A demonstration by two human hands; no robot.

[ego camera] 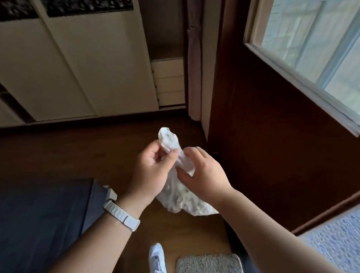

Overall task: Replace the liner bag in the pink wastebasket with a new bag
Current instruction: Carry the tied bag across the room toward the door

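Note:
A clear, crinkled plastic liner bag (179,196) with pale contents hangs in front of me above the wooden floor. Its twisted neck (168,138) sticks up between my hands. My left hand (152,168), with a white band on the wrist, pinches the neck from the left. My right hand (202,169) grips the neck just below, from the right. The pink wastebasket is not in view.
A dark blue bed (32,222) fills the lower left. A grey mat (211,269) and my light shoe (157,261) are on the floor below. Cream sliding wardrobe doors (73,66) stand ahead, a window (327,50) and dark wall to the right.

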